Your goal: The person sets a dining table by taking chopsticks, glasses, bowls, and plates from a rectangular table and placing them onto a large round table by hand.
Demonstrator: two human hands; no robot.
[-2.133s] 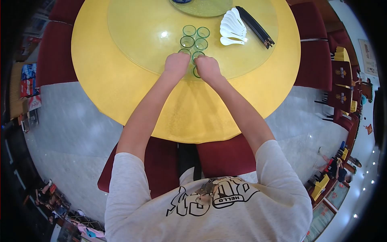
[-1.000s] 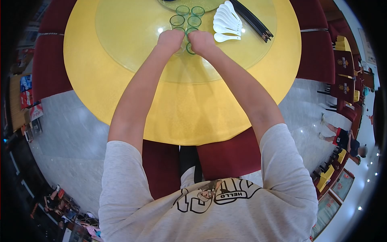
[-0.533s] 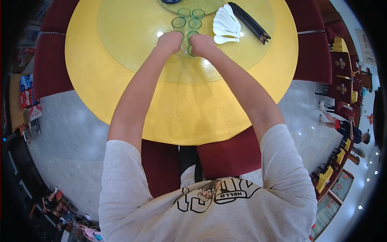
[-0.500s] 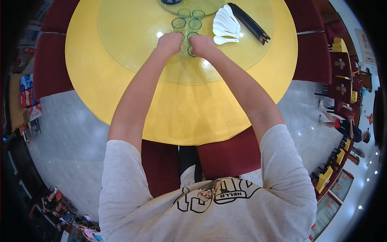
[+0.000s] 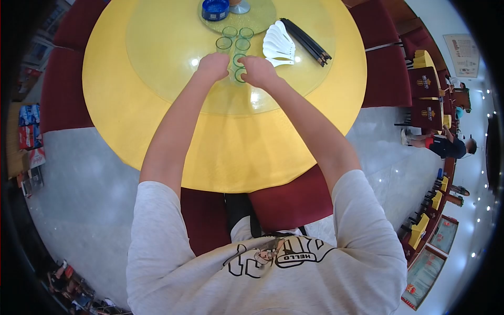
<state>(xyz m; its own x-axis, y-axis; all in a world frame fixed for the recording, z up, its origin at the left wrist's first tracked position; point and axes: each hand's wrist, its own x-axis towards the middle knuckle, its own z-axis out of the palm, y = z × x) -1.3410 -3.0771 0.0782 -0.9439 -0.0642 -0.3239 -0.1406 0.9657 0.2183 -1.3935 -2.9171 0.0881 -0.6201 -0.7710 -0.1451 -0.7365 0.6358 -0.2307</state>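
**Green-rimmed glasses [image 5: 242,44] grouped beside the white spoons [image 5: 278,43]**

The glasses are stood in two columns left of the spoons, partly hidden. Light, rigid bodies are to be expected, slippery at the smooth walls and easily chipped; they are probably best held around the sides, below the rims. The left hand [image 5: 214,66] is placed farther left of the spoons, fingers curled inward; whether a glass is gripped cannot be told. The right hand [image 5: 259,71] is held just to the near left of the spoons, fingers bent at a glass rim, its grip likewise hidden. Black chopsticks [image 5: 307,42] are laid just right of the spoons.
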